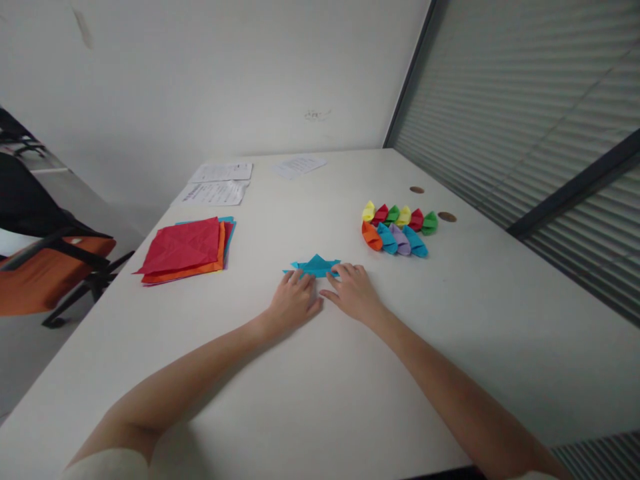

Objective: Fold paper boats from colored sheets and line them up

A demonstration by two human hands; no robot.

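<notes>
A folded piece of blue paper lies on the white table in front of me, with a peak in the middle of its far edge and points at both sides. My left hand rests on its near left part, fingers stretched out and thumb pointing right. On the near right part lie the fingertips of my right hand, its thumb spread away toward the left hand. Both hands are open and press on the paper rather than grip it. The fingers cover part of its near edge.
Folded colourful paper pieces stand in two rows at the right. A stack of paper sheets, red on top, lies left. Printed sheets lie at the back left. Two round holes pierce the table's right side. An orange chair stands left.
</notes>
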